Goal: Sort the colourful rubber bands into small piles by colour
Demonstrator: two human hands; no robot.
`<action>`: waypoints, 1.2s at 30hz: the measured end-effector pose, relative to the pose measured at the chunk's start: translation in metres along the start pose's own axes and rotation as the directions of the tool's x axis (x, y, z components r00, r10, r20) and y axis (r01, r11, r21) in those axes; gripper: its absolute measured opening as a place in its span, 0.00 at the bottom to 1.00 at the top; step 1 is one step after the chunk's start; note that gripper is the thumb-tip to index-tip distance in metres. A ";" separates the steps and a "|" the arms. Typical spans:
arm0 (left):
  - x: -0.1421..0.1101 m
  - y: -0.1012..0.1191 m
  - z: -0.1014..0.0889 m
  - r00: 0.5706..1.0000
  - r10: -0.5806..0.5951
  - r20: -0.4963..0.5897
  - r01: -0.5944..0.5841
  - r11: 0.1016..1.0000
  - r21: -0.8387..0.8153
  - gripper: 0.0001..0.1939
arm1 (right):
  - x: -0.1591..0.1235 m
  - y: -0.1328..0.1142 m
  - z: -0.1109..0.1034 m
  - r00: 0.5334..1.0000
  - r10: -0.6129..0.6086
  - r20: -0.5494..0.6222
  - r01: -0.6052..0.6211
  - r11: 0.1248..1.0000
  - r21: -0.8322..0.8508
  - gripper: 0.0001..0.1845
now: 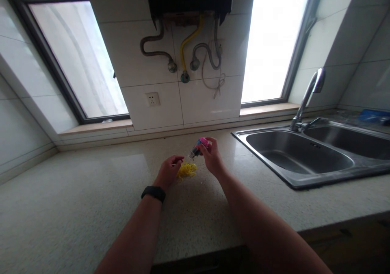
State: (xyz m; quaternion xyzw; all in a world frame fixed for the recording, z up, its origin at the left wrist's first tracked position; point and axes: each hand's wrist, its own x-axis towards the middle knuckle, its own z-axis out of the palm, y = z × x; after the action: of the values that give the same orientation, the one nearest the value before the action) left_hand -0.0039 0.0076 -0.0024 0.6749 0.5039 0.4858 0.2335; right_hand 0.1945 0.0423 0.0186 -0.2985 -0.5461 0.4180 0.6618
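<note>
The table (pixel 76 209) extends from the tiled wall at its back edge to the front edge beneath the forearms. A steel sink (pixel 310 179) is set into its right end. Both forearms enter over the front edge and converge inward. The right hand (pixel 214 158) is raised above the table, wrist bent inward, fingers curled; its grip is closed on a small pink-and-blue item (pixel 198 143), tilted with its clear end down-left. The left hand (pixel 167 173) is lower, thumb and index finger drawn together; whether its grip retains anything cannot be determined. Yellow strands (pixel 188 169) lie beside the left fingertips, between the back and front edges. A black wristband (pixel 154 193) encircles the left wrist.
</note>
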 end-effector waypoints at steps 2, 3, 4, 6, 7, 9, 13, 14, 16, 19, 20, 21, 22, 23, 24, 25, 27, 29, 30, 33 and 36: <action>-0.001 0.000 0.000 1.000 0.002 -0.009 -0.001 0.998 0.066 0.14 | 0.002 0.000 0.000 0.999 -0.031 -0.029 0.031 0.999 -0.016 0.23; -0.001 0.000 0.001 1.000 0.013 -0.001 -0.013 0.995 0.097 0.14 | 0.003 0.000 -0.001 0.998 -0.042 -0.042 0.041 0.999 -0.028 0.23; -0.002 -0.001 0.002 0.999 0.034 0.017 -0.036 0.991 0.128 0.14 | 0.003 0.000 -0.001 0.998 -0.044 -0.050 0.042 0.998 -0.039 0.23; -0.003 -0.003 0.004 0.994 0.089 0.062 -0.098 0.980 0.175 0.14 | 0.003 0.001 -0.001 0.997 -0.051 -0.063 0.047 0.997 -0.064 0.23; -0.003 -0.004 0.006 0.990 0.115 0.083 -0.129 0.974 0.187 0.15 | 0.003 0.001 -0.002 0.996 -0.057 -0.065 0.052 0.996 -0.075 0.23; -0.004 -0.006 0.008 0.985 0.139 0.105 -0.157 0.969 0.191 0.14 | 0.002 0.000 -0.002 0.996 -0.073 -0.054 0.068 0.993 -0.093 0.22; -0.003 -0.005 0.010 0.996 0.067 0.060 -0.072 0.992 0.101 0.13 | -0.001 -0.003 0.001 0.995 -0.100 0.014 0.100 0.991 -0.094 0.22; -0.002 -0.003 0.009 0.998 0.032 0.048 -0.036 0.997 0.069 0.13 | -0.002 -0.004 0.002 0.995 -0.097 0.026 0.098 0.993 -0.072 0.22; -0.001 0.002 0.008 0.999 -0.024 0.033 0.024 1.000 0.006 0.14 | -0.001 -0.004 0.004 0.998 -0.066 0.016 0.066 0.998 0.000 0.23; -0.002 0.010 0.007 0.998 -0.065 0.006 0.065 0.986 -0.155 0.17 | 0.001 -0.004 0.007 0.997 0.060 -0.054 -0.051 0.987 0.155 0.23; -0.002 0.013 0.007 0.998 -0.068 0.002 0.067 0.973 -0.220 0.18 | 0.001 -0.004 0.008 0.991 0.109 -0.072 -0.092 0.974 0.206 0.23; -0.003 0.016 0.007 0.998 -0.066 0.005 0.065 0.958 -0.278 0.20 | 0.000 -0.004 0.009 0.985 0.152 -0.077 -0.128 0.960 0.249 0.23; -0.005 0.019 0.007 0.998 -0.057 0.012 0.058 0.945 -0.323 0.21 | -0.001 -0.004 0.010 0.980 0.185 -0.070 -0.158 0.946 0.283 0.23; -0.006 0.022 0.007 0.999 -0.043 0.025 0.048 0.935 -0.352 0.22 | -0.002 -0.005 0.011 0.977 0.209 -0.053 -0.183 0.934 0.308 0.24; -0.007 0.024 0.007 0.999 -0.022 0.041 0.036 0.928 -0.372 0.23 | -0.003 -0.005 0.012 0.974 0.223 -0.032 -0.201 0.925 0.324 0.24; -0.009 0.027 0.007 0.998 0.002 0.058 0.021 0.923 -0.384 0.24 | -0.005 -0.006 0.012 0.973 0.231 -0.010 -0.215 0.919 0.331 0.24; -0.011 0.030 0.007 0.995 0.047 0.083 -0.012 0.924 -0.381 0.24 | -0.007 -0.006 0.013 0.971 0.236 0.036 -0.235 0.915 0.327 0.24; -0.013 0.030 0.008 0.993 0.082 0.088 -0.050 0.947 -0.317 0.26 | -0.009 -0.007 0.013 0.968 0.239 0.083 -0.253 0.919 0.304 0.24; -0.013 0.029 0.008 0.992 0.093 0.081 -0.069 0.964 -0.258 0.28 | -0.010 -0.007 0.013 0.964 0.244 0.107 -0.264 0.921 0.287 0.23; -0.013 0.022 0.009 0.992 0.121 0.043 -0.120 0.992 -0.026 0.32 | -0.011 -0.006 0.013 0.959 0.244 0.142 -0.273 0.932 0.240 0.21; -0.011 0.015 0.009 0.986 0.162 0.033 -0.164 0.978 0.126 0.33 | -0.011 -0.006 0.014 0.969 0.210 0.134 -0.235 0.949 0.212 0.21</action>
State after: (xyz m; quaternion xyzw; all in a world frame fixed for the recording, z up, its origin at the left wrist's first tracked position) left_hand 0.0109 -0.0071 0.0015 0.7329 0.4744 0.4625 0.1547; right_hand 0.1820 0.0289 0.0214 -0.2576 -0.4932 0.5651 0.6092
